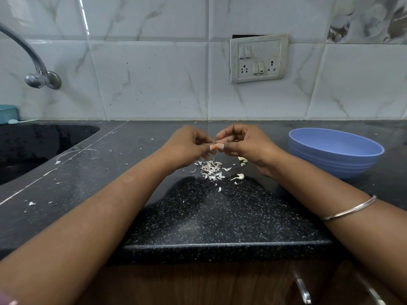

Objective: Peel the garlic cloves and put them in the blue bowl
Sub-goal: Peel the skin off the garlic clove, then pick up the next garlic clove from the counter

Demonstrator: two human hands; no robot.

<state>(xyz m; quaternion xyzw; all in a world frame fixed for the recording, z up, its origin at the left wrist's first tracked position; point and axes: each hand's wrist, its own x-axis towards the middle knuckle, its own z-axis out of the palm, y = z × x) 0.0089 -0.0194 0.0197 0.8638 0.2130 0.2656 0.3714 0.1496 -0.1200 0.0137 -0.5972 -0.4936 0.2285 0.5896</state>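
My left hand [189,146] and my right hand [244,144] meet fingertip to fingertip above the dark counter, both with curled fingers pinching a small garlic clove [217,143] that is mostly hidden between them. Right below them lies a heap of white garlic peels [211,170]. Loose garlic cloves [243,160] rest under my right hand, and one more clove [240,176] lies just in front of the peels. The blue bowl [334,150] stands on the counter to the right of my right hand; its inside is not visible from here.
A black sink [33,146] is set into the counter at the left, with a metal tap [33,69] above it. A switch and socket plate [258,58] sits on the tiled wall. The counter's front edge [220,245] runs below my forearms, with cabinet handles [302,289] underneath.
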